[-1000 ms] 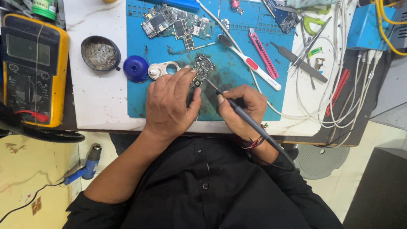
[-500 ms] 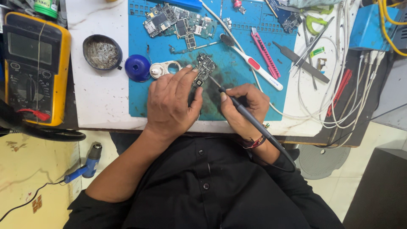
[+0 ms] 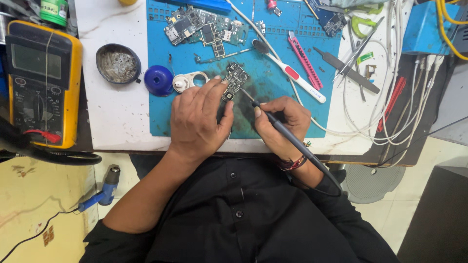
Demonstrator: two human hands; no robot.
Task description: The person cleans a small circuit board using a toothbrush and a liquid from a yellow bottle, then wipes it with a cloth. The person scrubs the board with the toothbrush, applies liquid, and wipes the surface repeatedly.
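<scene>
A small dark circuit board (image 3: 234, 78) lies on the blue work mat (image 3: 253, 112). My left hand (image 3: 197, 117) rests flat on the mat with its fingertips pressing the board's near end. My right hand (image 3: 280, 124) grips a black soldering iron (image 3: 287, 136) like a pen, its thin tip touching the mat right beside the board. The iron's black cable runs back over my right wrist toward my lap.
A yellow multimeter (image 3: 41, 83) sits at the left, beside a dark tin of wire wool (image 3: 117, 64) and a blue cap (image 3: 159, 80). More circuit boards (image 3: 202, 27), a toothbrush (image 3: 287, 70), a pink cutter (image 3: 304, 61), tweezers and white cables (image 3: 385, 112) crowd the mat's far and right sides.
Both hands stay in place on the board; the iron's tip holds at the board's edge. The view has only shifted slightly.
</scene>
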